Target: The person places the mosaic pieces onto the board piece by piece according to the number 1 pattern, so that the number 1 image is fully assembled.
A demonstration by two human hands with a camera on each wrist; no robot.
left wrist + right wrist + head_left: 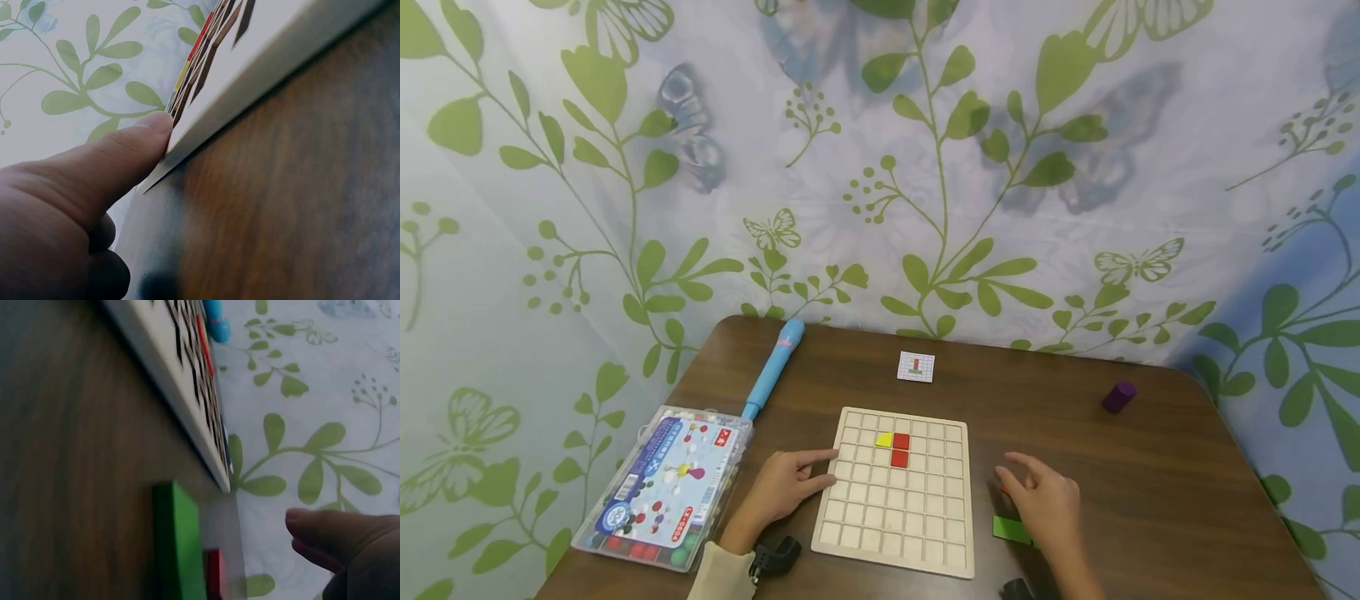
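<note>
A wooden grid board [874, 517] lies on the table. Two red squares [899, 458] sit in its cells one behind the other, with a yellow piece [884, 439] having a curved side left of the farther one. My left hand [781, 487] rests its extended index finger and thumb against the board's left edge; in the left wrist view a fingertip [156, 122] meets the rim. Right of the board, my right hand [1051, 504] hovers with relaxed fingers, holding nothing. Below it lie a green rectangular block [1011, 530] and a small red piece [214, 572], partly hidden in the head view.
Behind the board lies a small pattern card [916, 367]. A clear plastic case [662, 483] with coloured balls and a blue stick-like object [775, 367] occupy the left side. A purple cylinder [1118, 397] is at the back right. A patterned curtain hangs behind the table.
</note>
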